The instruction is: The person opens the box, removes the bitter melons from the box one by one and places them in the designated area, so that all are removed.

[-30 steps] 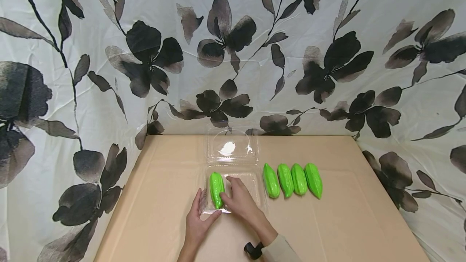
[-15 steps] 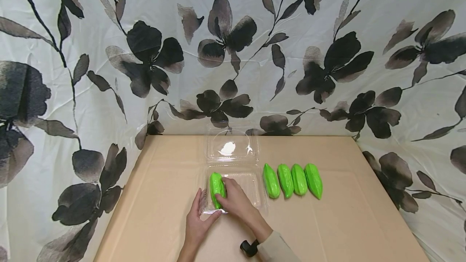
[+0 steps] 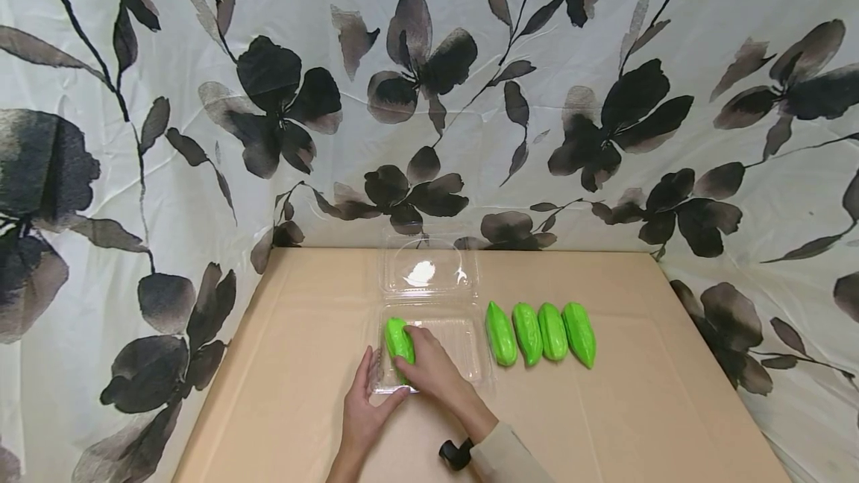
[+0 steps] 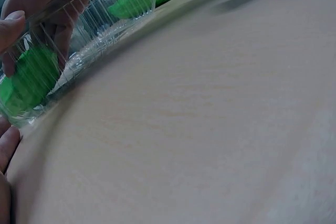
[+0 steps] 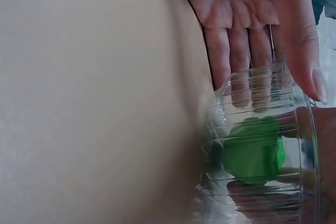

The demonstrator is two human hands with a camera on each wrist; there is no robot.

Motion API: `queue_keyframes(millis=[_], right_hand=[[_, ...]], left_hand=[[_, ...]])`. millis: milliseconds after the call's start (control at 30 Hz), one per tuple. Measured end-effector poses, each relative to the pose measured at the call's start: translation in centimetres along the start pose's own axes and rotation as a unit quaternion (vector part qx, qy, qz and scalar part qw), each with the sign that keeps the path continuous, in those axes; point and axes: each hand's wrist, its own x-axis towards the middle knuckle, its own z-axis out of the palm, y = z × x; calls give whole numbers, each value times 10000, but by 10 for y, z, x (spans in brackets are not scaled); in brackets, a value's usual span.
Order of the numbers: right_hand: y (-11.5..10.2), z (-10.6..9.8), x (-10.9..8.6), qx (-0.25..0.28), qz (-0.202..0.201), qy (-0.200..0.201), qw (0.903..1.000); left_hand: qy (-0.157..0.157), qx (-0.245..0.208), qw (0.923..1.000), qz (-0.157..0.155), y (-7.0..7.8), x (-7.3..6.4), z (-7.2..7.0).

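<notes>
A hinged clear plastic container (image 3: 463, 317) lies with its lid (image 3: 429, 267) folded back. Inside, along its left side, is a glossy, ridged green vegetable (image 3: 399, 340), shaped like a short cucumber. My right hand (image 3: 436, 367) reaches over the front rim and grips this vegetable, fingers at its right side and thumb near the lower end. My left hand (image 3: 365, 412) holds the front left corner, thumb at the front rim. In the right wrist view the left fingers (image 5: 239, 51) lie along the outer wall and the green vegetable (image 5: 254, 150) shows through the plastic.
To the right of the container, several matching green vegetables (image 3: 552, 332) lie side by side in a row. The tan board (image 3: 644, 393) ends at a floral cloth (image 3: 510, 95) hanging behind. A black wrist strap (image 3: 456, 455) sits at the right sleeve.
My right hand has moved slightly left and its fingers have closed onto the green vegetable. The left hand stays at the container corner. The row of vegetables has not moved.
</notes>
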Motion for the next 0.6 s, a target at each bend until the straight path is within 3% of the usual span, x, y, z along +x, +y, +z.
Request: queue_keyframes(millis=[133, 233, 467, 600], right_hand=[[0, -2, -1, 18, 103, 6, 9999], [1, -4, -2, 54, 129, 53, 9999], [6, -9, -4, 158, 182, 187, 9995], [8, -13, -6, 221, 236, 223, 9992]], left_hand=[[-57, 154, 9999, -9, 23, -3, -5], [-40, 189, 9998, 26, 30, -3, -6], [67, 37, 9999, 71, -4, 0, 1], [57, 23, 9998, 201, -11, 1, 1]])
